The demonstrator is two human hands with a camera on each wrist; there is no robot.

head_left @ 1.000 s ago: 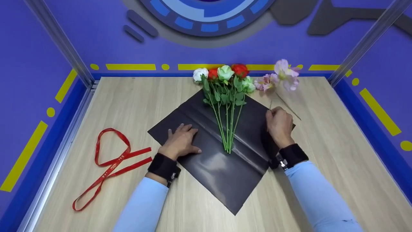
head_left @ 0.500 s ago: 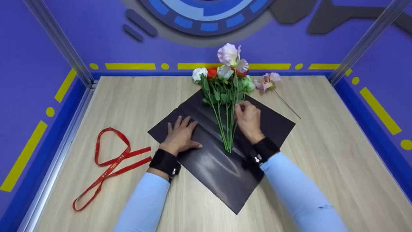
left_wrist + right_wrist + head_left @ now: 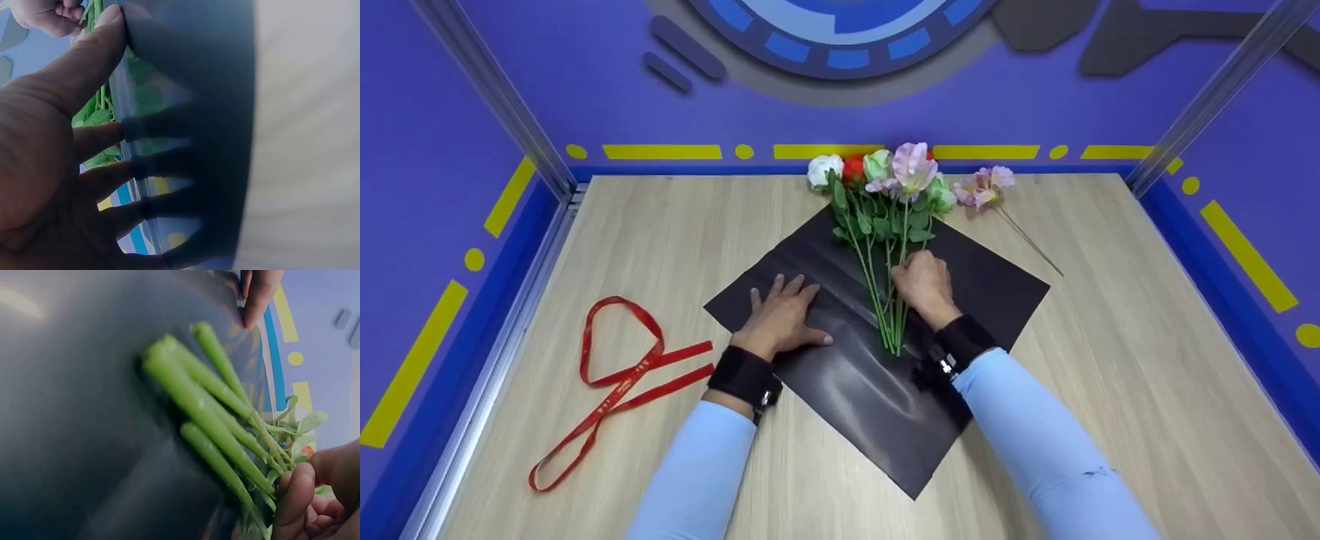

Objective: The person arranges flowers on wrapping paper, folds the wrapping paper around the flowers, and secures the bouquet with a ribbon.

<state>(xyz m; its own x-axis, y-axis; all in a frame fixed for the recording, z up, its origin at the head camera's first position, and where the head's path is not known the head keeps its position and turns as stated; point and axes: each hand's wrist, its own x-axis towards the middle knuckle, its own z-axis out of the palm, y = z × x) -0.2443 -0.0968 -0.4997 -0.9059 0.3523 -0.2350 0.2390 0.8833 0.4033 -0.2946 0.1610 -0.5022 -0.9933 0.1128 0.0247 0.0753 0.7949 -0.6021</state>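
A square of glossy black wrapping paper point(image 3: 840, 420) lies with one corner toward me. Across its upper half rest several roses, white point(image 3: 826, 172), red point(image 3: 853, 169) and pale green point(image 3: 877, 163), their green stems point(image 3: 877, 300) gathered toward the paper's middle. My right hand point(image 3: 924, 289), fingers curled, pinches the stem of a pink flower point(image 3: 913, 169) whose bloom overlaps the roses. In the right wrist view the green stem ends point(image 3: 191, 394) point away from the curled fingers point(image 3: 295, 500). My left hand point(image 3: 780, 319) rests with spread fingers on the paper's left part.
A second pink flower point(image 3: 984, 187) lies on the wooden table point(image 3: 1147, 337) right of the roses, its thin stem slanting toward me. A looped red ribbon point(image 3: 622, 382) lies at the left. Purple panels point(image 3: 840, 124) wall the back and sides.
My right hand has carried the pink flower leftward from the table's right side onto the roses and lowered it. My left hand has stayed on the paper.
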